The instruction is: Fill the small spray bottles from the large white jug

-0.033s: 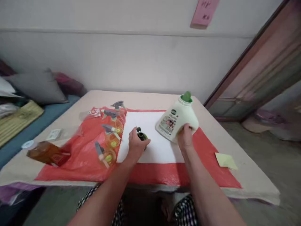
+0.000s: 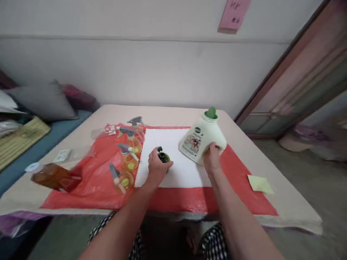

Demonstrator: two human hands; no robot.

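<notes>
In the head view, my right hand (image 2: 213,157) grips a pale green-white plastic jug (image 2: 204,135) low on its right side. The jug has a printed label and leans to the right, with a bright green piece (image 2: 211,112) in its neck. My left hand (image 2: 158,166) is closed around a small dark green round container (image 2: 163,157) with a dark opening; its exact kind is unclear and the fingers cover part of it. Both things are over a white sheet (image 2: 173,178) on the red plastic cover (image 2: 179,202). The container and the jug's mouth are apart.
Several clear spray bottles with grey triggers (image 2: 131,144) stand left of the sheet. A bottle of brown liquid (image 2: 52,176) lies farther left, near a small white box (image 2: 62,155). On the table (image 2: 287,202), a yellow-green cloth (image 2: 260,184) lies at right. A wall (image 2: 162,72) rises behind.
The jug in my right hand has shifted slightly to the left. My left hand and the small container have stayed almost in place.
</notes>
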